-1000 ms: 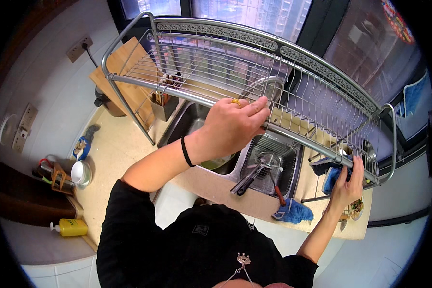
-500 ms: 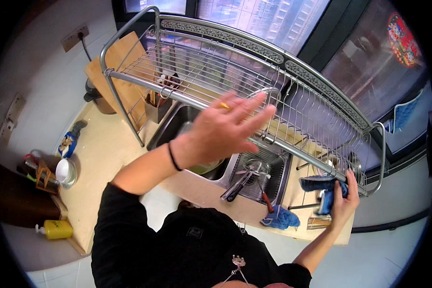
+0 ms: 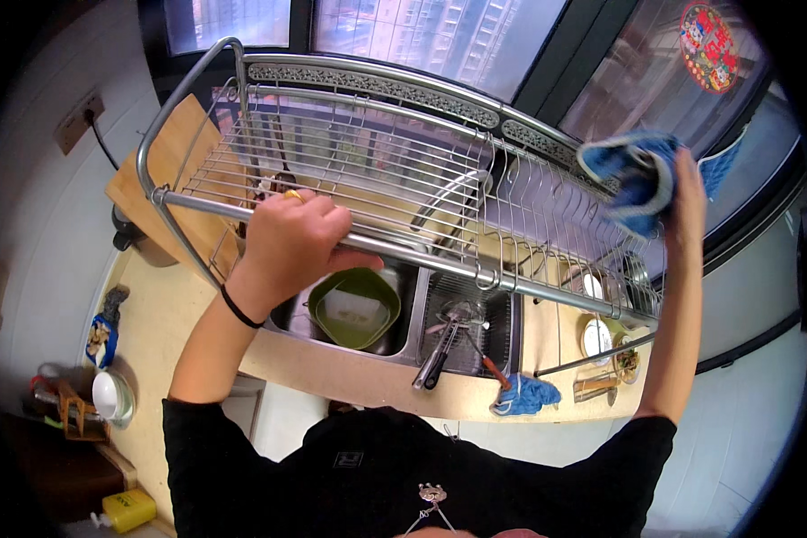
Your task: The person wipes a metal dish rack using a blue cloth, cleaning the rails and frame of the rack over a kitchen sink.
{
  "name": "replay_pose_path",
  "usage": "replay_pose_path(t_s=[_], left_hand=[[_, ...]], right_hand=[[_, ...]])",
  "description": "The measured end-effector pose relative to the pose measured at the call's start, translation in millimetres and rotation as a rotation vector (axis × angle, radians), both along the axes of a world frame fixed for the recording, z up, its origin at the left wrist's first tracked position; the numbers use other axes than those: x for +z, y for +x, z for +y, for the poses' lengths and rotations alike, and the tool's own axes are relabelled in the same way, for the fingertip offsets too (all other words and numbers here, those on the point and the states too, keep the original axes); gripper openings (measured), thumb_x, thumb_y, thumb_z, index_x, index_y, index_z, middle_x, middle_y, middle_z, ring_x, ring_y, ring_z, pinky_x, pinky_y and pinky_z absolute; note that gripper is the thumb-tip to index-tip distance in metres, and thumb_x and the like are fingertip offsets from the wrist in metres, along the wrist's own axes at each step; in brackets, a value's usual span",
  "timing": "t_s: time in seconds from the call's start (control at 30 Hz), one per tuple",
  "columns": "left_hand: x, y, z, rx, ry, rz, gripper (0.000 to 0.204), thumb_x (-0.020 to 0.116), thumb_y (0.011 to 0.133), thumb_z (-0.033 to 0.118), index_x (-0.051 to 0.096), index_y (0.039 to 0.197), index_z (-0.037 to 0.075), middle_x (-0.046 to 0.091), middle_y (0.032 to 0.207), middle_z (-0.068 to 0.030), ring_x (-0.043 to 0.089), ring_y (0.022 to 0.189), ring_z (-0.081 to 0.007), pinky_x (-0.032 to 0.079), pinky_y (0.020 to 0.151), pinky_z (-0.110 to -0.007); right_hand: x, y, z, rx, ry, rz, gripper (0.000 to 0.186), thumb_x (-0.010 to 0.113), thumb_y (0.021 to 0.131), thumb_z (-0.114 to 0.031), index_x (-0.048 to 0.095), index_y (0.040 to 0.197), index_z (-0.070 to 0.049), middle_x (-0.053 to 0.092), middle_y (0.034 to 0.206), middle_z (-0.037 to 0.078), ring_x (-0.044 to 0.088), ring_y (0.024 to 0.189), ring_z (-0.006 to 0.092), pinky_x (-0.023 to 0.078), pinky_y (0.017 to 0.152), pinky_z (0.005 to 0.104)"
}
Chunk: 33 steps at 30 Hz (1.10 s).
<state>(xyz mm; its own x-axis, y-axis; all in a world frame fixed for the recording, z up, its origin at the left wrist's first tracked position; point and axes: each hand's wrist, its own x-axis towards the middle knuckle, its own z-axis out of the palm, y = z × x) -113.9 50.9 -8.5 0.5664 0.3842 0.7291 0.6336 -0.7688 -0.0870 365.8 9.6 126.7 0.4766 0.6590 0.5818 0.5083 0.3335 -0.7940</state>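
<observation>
A two-sided metal dish rack [image 3: 421, 256] spans the counter over the sink. My left hand [image 3: 289, 240] closes around its front rail near the left end, fingers on top and thumb stretched out below. Up at the rack's right end, my right hand [image 3: 686, 202] grips a bunched blue cloth [image 3: 635, 170] with pale edging, held in the air by the window. Part of the right hand's fingers is hidden behind the cloth. Under the rack, a green basin [image 3: 325, 316] sits in the left sink bowl.
Utensils with dark and red handles [image 3: 435, 363] lie over the right sink bowl. Another blue cloth [image 3: 526, 394] rests on the counter edge. A wooden board [image 3: 184, 170] leans at left, with white bowls [image 3: 108, 394] nearer me. Small dishes [image 3: 595, 341] stand under the rack's right end.
My left hand has gone from open in the air over the rack to gripping its front rail. My right hand has lifted the blue cloth from the rack's lower right to above it.
</observation>
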Motion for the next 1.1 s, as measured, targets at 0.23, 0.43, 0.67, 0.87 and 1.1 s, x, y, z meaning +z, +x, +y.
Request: replay_pose_path(t_s=[0.23,0.43,0.67,0.87,1.1], left_hand=[[-4.7,4.4,9.2,-0.096,0.122,-0.052,0.058,0.072,0.07,0.061,0.046,0.057,0.012,0.045,0.054,-0.0023,0.054,0.052,-0.0181,0.042,0.047,-0.03],[-7.1,-1.6,12.6,-0.1,0.114,-0.015,0.054,0.075,0.068,0.058,0.046,0.057,0.014,0.042,0.054,-0.0009,0.052,0.053,-0.0166,0.04,0.049,-0.026],[-14.5,0.1,15.3,-0.138,0.066,-0.035,0.051,0.071,0.071,0.056,0.047,0.06,0.012,0.045,0.056,-0.002,0.054,0.055,-0.0183,0.039,0.05,-0.028],[-17.2,1.2,12.3,-0.049,0.031,-0.076,0.053,0.071,0.068,0.06,0.047,0.059,0.013,0.045,0.059,-0.0017,0.053,0.055,-0.0199,0.037,0.05,-0.031],[-13.2,2.5,8.7,0.073,0.082,-0.007,0.057,0.06,0.078,0.065,0.045,0.058,0.014,0.043,0.057,-0.0039,0.054,0.054,-0.0216,0.035,0.051,-0.031]], right_hand=[[-48.4,-10.5,101.0,-0.037,-0.371,-1.016,0.053,0.074,0.081,-0.022,0.056,0.13,-0.008,0.062,0.118,0.018,0.058,0.11,0.0376,0.046,0.095,0.041],[-42.6,-195.3,174.6,0.06,-0.241,-1.281,0.039,0.069,0.085,-0.03,0.061,0.115,-0.006,0.065,0.107,0.016,0.062,0.1,0.0369,0.05,0.084,0.0438],[-46.9,-377.6,268.5,0.188,-0.099,-1.363,0.043,0.063,0.087,-0.05,0.064,0.103,-0.009,0.067,0.1,0.015,0.067,0.092,0.0351,0.054,0.075,0.047],[-53.4,-411.0,276.5,0.18,0.057,-1.372,0.035,0.059,0.09,-0.046,0.065,0.115,-0.022,0.068,0.099,0.012,0.069,0.09,0.0322,0.055,0.071,0.0459],[-53.4,-328.8,241.7,0.123,-0.042,-1.343,0.027,0.064,0.087,-0.034,0.067,0.11,-0.02,0.067,0.095,0.008,0.067,0.091,0.0318,0.054,0.073,0.0459]])
